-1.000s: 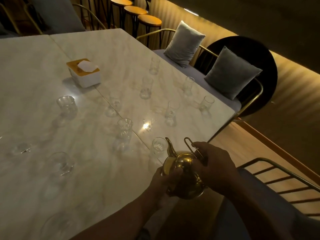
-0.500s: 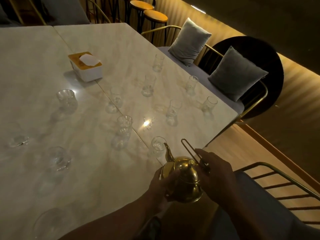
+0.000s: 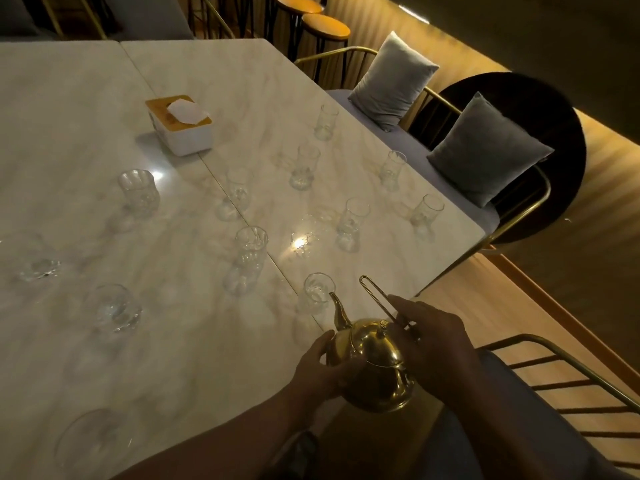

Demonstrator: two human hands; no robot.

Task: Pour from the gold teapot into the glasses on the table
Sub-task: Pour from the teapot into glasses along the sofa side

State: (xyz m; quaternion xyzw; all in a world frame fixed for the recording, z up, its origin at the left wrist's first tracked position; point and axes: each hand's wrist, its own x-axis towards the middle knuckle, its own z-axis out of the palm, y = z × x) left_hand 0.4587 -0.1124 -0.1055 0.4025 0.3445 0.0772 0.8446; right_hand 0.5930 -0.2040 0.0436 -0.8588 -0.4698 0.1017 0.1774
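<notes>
I've got the gold teapot (image 3: pixel 372 363) up at the near edge of the marble table (image 3: pixel 86 109), both hands on it. My left hand (image 3: pixel 317 370) cups the pot's left side, fingers wrapped against the belly; my right hand (image 3: pixel 434 351) is clenched round the wire handle (image 3: pixel 375 296), whose loop sticks up past my knuckles. The pot tilts forward and left, lid on, spout (image 3: pixel 338 311) aimed at the nearest glass (image 3: pixel 318 292), its tip just beside the rim. I can't tell whether anything is flowing. More glasses stand scattered across the table, one tall one (image 3: pixel 247 259) just left of a bright glint. A tissue box (image 3: pixel 180 128) sits farther back. Two grey cushions (image 3: pixel 486 148) rest on the bench to the right.
</notes>
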